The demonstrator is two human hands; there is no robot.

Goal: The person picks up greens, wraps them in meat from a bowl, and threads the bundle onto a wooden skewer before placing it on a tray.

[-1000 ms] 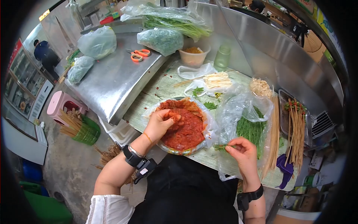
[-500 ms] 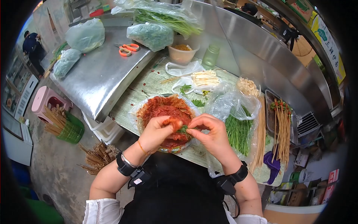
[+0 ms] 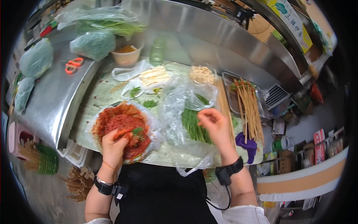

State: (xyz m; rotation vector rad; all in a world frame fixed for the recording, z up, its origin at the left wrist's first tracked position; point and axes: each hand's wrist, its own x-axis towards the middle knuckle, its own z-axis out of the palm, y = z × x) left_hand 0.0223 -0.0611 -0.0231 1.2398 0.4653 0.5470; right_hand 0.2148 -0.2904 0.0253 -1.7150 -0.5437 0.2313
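My left hand (image 3: pixel 114 147) is closed over the bowl, pinching a red-sauced cabbage leaf with a sprig of green herb (image 3: pixel 137 131) sticking out of it. Below it, a plastic-lined bowl (image 3: pixel 153 140) holds sauce-coated cabbage (image 3: pixel 121 112), red and wet. My right hand (image 3: pixel 215 125) hovers by a clear plastic bag (image 3: pixel 171 108) of thin green stems (image 3: pixel 192 123). Its fingers are bent and loosely apart, and I see nothing in them. Just beyond that hand lies a row of bare bamboo skewers (image 3: pixel 223 104).
A metal tray (image 3: pixel 266 110) carries filled skewers (image 3: pixel 248 108), with a purple cloth-like item (image 3: pixel 247 146) below. Enoki mushrooms (image 3: pixel 154 75), a tub (image 3: pixel 126 56) and a green jar (image 3: pixel 157 51) stand behind. Orange-handled scissors (image 3: pixel 74 65) lie on the steel counter (image 3: pixel 52 89).
My hands have parted: the left keeps the cabbage leaf over the bowl, while the right has let go and moved right to the green stems. The whole view has swung rightward.
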